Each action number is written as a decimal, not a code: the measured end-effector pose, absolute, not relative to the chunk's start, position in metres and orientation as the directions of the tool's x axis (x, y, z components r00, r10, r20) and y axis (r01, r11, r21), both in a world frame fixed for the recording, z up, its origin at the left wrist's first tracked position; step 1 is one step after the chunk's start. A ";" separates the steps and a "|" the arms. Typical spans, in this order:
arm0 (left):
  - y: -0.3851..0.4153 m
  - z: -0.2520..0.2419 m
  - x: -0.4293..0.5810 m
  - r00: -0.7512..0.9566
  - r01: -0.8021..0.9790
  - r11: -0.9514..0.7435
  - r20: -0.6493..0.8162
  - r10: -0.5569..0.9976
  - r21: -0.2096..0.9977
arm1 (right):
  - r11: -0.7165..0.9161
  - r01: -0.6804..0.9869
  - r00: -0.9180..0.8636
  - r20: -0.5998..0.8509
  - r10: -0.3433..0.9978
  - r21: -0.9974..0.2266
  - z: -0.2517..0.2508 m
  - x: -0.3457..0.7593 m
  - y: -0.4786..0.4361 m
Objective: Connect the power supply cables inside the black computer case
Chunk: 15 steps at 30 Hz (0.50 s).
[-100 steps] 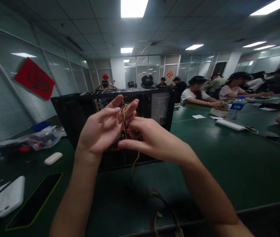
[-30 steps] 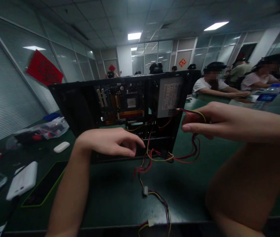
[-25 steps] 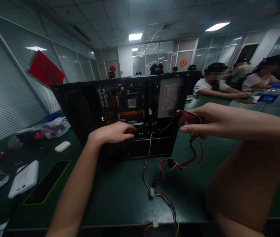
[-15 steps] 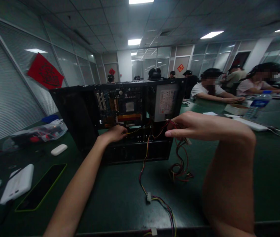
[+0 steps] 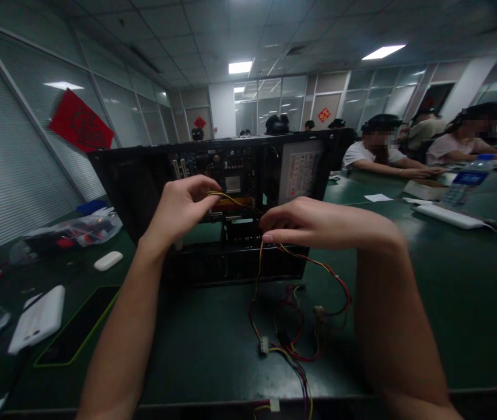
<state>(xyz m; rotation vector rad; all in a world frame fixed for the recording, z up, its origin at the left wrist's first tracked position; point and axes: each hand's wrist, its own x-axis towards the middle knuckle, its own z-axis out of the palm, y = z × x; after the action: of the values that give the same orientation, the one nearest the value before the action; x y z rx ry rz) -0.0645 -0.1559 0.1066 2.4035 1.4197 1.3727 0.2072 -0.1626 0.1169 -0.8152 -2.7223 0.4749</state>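
An open black computer case (image 5: 235, 265) stands on the green table, its inside facing me. The motherboard (image 5: 242, 163) shows at the back, and a power supply (image 5: 301, 169) with a white label sits at upper right. In front of the board, my left hand (image 5: 187, 201) pinches a yellow-and-black cable (image 5: 231, 198). Below the power supply, my right hand (image 5: 296, 221) is closed round red, yellow and black power cables (image 5: 259, 265), which hang to the table. White connectors (image 5: 265, 345) lie on those cables near the front edge.
To the left lie a phone with a green rim (image 5: 77, 326), a white power bank (image 5: 37, 318), a small white case (image 5: 108, 261) and a plastic bag (image 5: 69, 236). A water bottle (image 5: 471, 181) and a white power strip (image 5: 450, 214) are at right. Several people sit beyond.
My left hand has risen from the case's lower part to in front of the motherboard, drawing the cable up. My right hand has moved left, and the loose cables have shifted on the table.
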 end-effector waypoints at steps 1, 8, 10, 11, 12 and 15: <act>-0.161 0.108 -0.060 0.211 0.637 -0.598 0.636 0.742 0.487 | 0.808 0.448 -0.816 0.193 0.545 -0.384 0.116 0.201 -0.161; -0.192 0.117 -0.038 0.373 0.434 -0.618 0.494 0.785 0.656 | 0.843 0.408 -0.770 0.364 0.524 -0.350 0.110 0.184 -0.156; -0.199 0.118 -0.033 0.405 0.447 -0.616 0.468 0.786 0.648 | 0.832 0.432 -0.751 0.371 0.546 -0.349 0.112 0.189 -0.159; -0.203 0.117 -0.030 0.424 0.454 -0.616 0.452 0.785 0.644 | 0.824 0.441 -0.730 0.392 0.560 -0.356 0.113 0.192 -0.161; -0.205 0.116 -0.026 0.445 0.459 -0.616 0.435 0.783 0.640 | 0.817 0.449 -0.705 0.417 0.573 -0.362 0.114 0.195 -0.162; -0.208 0.112 -0.015 0.537 0.457 -0.631 0.371 0.758 0.627 | 0.801 0.478 -0.691 0.408 0.596 -0.360 0.115 0.204 -0.165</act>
<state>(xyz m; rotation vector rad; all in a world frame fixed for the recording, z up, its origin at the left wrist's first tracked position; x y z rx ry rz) -0.0148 -0.2078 0.1117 2.3173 0.9872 0.8771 0.2044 -0.1650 0.1153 -0.7975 -2.4717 0.3070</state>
